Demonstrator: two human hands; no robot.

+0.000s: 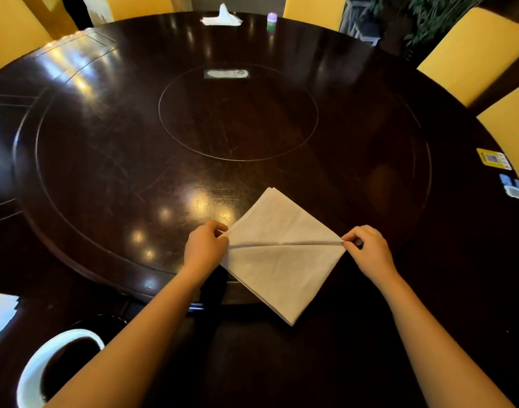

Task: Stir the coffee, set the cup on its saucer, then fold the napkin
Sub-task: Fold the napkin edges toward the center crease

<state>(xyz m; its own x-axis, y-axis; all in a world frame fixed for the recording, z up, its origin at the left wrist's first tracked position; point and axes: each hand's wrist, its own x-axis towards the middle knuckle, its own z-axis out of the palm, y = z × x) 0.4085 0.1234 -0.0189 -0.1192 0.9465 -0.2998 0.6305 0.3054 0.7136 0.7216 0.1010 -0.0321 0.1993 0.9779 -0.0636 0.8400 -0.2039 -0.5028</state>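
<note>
A: Worktop (pixel 105 136)?
B: Dark, round. White napkin (pixel 278 260) lies near its front edge, diamond-wise, creased across.
A: Hands?
B: Left hand (pixel 205 248) pinches the napkin's left corner; right hand (pixel 370 248) pinches the right corner.

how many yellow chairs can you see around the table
5, maybe more out of view: far left, back left, back centre-right, and two on the right.

white napkin (pixel 281 254), dark brown table (pixel 134 160)
</note>
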